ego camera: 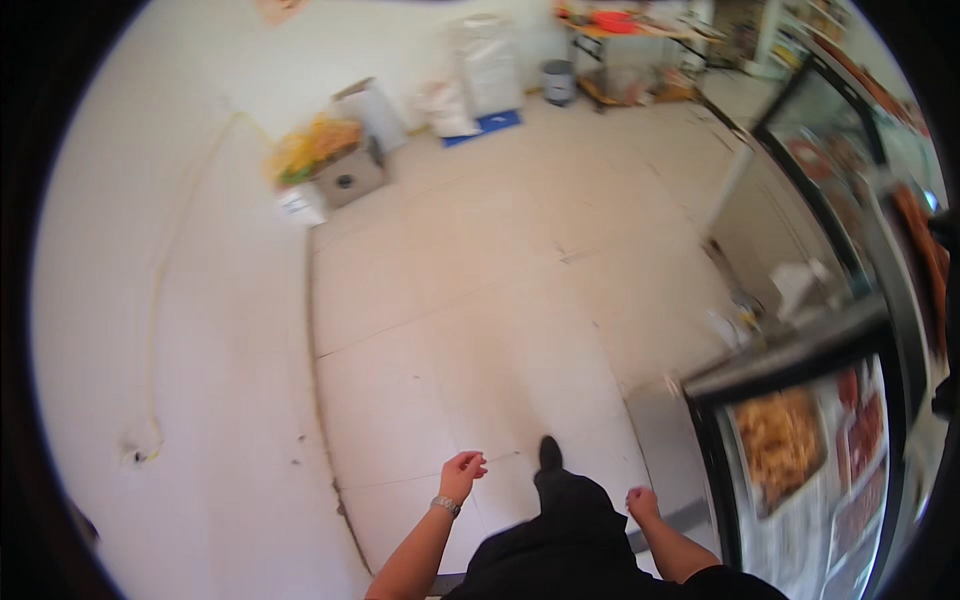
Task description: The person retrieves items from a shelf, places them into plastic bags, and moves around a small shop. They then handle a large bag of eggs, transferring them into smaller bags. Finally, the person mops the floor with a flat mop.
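My left hand (pixel 463 475), with a metal-band watch (pixel 445 505) on its wrist, hangs over the pale tiled floor (pixel 480 300). Its fingers are loosely curled and apart, and nothing is in them. On the other side of my dark trousers, my right hand (pixel 641 504) hangs with its fingers curled in, close to the side of a glass-fronted display case (pixel 705 450). I see nothing in that hand, though its palm side is hidden. Inside the case sits a tray of golden-brown food (pixel 780 442), with trays of reddish food (pixel 861 431) beside it.
A second display case (pixel 847 195) stands farther along the right. Cartons (pixel 350 176) with yellow-orange packages on top line the left wall, near white sacks (pixel 448 109) on a blue mat. A grey bin (pixel 558 82) stands beside a table (pixel 645 31) bearing a red basin.
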Available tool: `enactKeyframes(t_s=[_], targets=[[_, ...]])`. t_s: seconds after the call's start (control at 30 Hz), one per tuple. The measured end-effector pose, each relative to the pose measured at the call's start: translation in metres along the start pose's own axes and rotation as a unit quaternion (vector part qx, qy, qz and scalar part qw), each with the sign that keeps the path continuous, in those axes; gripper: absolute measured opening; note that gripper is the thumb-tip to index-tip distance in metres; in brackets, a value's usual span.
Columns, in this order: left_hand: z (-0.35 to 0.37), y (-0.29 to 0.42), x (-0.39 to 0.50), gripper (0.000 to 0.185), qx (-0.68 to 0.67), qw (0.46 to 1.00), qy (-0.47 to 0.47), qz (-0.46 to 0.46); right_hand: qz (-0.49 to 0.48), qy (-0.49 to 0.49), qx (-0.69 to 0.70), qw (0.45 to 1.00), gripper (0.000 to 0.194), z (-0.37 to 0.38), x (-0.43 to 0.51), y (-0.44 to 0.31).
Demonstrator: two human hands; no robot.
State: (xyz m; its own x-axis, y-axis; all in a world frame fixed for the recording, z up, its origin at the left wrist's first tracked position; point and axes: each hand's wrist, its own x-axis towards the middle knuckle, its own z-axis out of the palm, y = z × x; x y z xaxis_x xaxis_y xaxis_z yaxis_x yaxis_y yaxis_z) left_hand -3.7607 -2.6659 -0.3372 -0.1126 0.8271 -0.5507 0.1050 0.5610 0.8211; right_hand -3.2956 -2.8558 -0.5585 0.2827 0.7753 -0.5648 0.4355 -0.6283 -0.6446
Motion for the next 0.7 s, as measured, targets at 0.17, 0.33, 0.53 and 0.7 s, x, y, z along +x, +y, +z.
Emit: enactKeyframes(t_s=[0.17, 0.33, 0.53, 0.7], targets=[[-0.078, 0.040, 0.050, 0.027, 0.033, 0.979, 0.150, -0.131, -0.068, -0.044, 0.206, 0.975, 0.013, -0.021, 0.196, -0.360], [-0.047, 0.087, 0.184, 0.026, -0.126, 0.967, 0.179, -0.133, -0.078, -0.072, 0.373, 0.922, 0.019, -0.055, 0.394, -0.633], [0.057, 0.191, 0.428, 0.027, -0.129, 0.964, 0.095, -0.212, -0.232, -0.086, 0.066, 0.967, 0.031, -0.181, 0.565, -0.669], [0.149, 0.400, 0.637, 0.026, -0.017, 0.987, -0.024, -0.155, 0.044, 0.145, -0.167, 0.974, 0.017, -0.349, 0.612, -0.535]])
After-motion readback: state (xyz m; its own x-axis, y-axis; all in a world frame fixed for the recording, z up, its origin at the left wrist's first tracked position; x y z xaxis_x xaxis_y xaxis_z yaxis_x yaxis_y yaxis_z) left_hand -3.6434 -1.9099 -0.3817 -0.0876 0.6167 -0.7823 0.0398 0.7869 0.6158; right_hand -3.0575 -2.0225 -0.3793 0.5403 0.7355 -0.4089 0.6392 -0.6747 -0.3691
